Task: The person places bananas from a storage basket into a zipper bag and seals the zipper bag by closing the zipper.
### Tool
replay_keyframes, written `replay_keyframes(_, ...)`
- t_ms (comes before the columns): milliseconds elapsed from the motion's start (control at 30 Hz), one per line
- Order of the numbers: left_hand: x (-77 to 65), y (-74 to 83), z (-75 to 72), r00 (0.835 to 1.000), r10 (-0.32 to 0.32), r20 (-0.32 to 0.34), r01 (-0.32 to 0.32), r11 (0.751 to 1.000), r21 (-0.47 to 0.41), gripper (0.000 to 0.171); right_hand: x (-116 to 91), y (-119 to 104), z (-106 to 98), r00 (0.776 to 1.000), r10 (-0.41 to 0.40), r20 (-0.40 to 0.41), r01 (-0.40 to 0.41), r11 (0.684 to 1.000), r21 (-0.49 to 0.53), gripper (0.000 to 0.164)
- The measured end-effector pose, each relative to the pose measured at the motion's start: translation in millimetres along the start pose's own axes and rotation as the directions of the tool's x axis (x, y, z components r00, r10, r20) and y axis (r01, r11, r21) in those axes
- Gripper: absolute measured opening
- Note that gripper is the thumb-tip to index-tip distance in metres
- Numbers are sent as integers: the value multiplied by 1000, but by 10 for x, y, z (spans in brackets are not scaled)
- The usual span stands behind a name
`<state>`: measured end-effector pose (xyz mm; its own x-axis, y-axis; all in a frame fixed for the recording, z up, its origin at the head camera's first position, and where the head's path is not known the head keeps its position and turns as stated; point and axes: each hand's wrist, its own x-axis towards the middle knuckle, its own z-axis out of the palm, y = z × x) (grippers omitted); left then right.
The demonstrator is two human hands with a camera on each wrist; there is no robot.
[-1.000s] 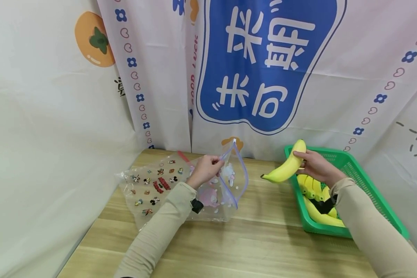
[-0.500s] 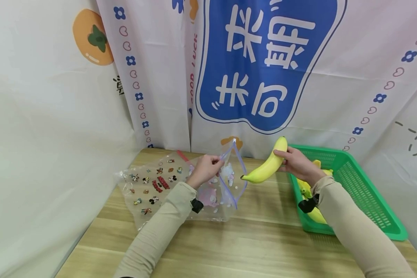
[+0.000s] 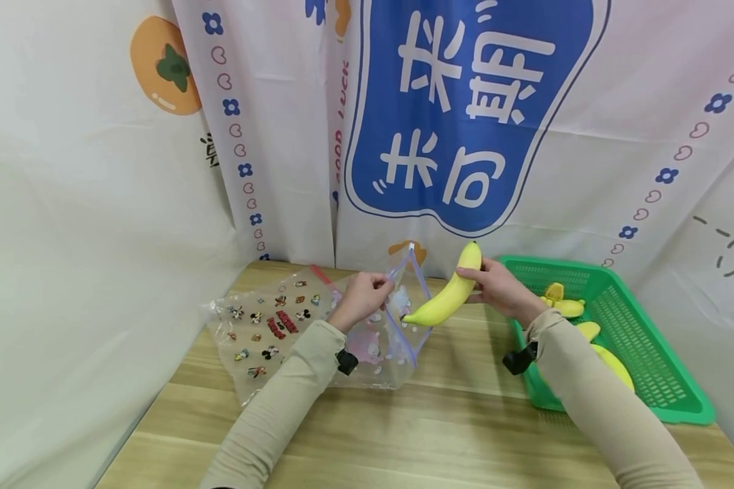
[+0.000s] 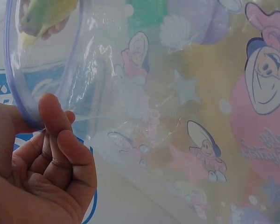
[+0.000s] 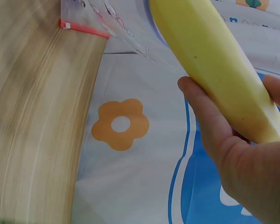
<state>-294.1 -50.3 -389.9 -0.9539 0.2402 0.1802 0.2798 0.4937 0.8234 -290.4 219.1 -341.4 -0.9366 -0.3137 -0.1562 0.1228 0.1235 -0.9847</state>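
My left hand [image 3: 364,297] pinches the edge of a clear zip bag [image 4: 144,116] printed with cartoon figures. The bag's purple zip rim [image 3: 425,285] stands spread apart, its mouth facing right. My right hand [image 3: 495,285] grips a yellow banana [image 3: 449,299] by its upper part, thumb on the near side. The banana slants down to the left, and its dark tip overlaps the bag's mouth in the head view. In the right wrist view the banana [image 5: 214,65] lies between thumb and fingers. Through the bag's mouth, the left wrist view shows the banana [image 4: 46,16] too.
A green basket [image 3: 642,326] at the right holds several more bananas [image 3: 612,367], partly hidden by the right forearm. A second clear bag [image 3: 275,326] with a red zip lies flat on the wooden table [image 3: 440,435] at the left. Printed cloth [image 3: 281,136] hangs behind the table.
My right hand has carried the banana left from over the basket until its tip reaches the bag's mouth. The left hand has stayed at the bag's edge.
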Motion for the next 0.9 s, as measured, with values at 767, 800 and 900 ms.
replay_keyframes(767, 46, 83, 35, 1000, 14, -28, -14, 1000, -10, 26, 35, 49, 339, 998, 6, -64, -25, 955, -295, 46)
replay_keyframes(800, 49, 87, 39, 999, 14, -29, -14, 1000, -13, 26, 32, 47, 350, 998, 6, -67, -26, 954, -299, 46)
replay_keyframes(900, 51, 97, 50, 1000, 5, -27, -6, 1000, -21, 26, 31, 53, 377, 997, 4, -71, -26, 948, -318, 47)
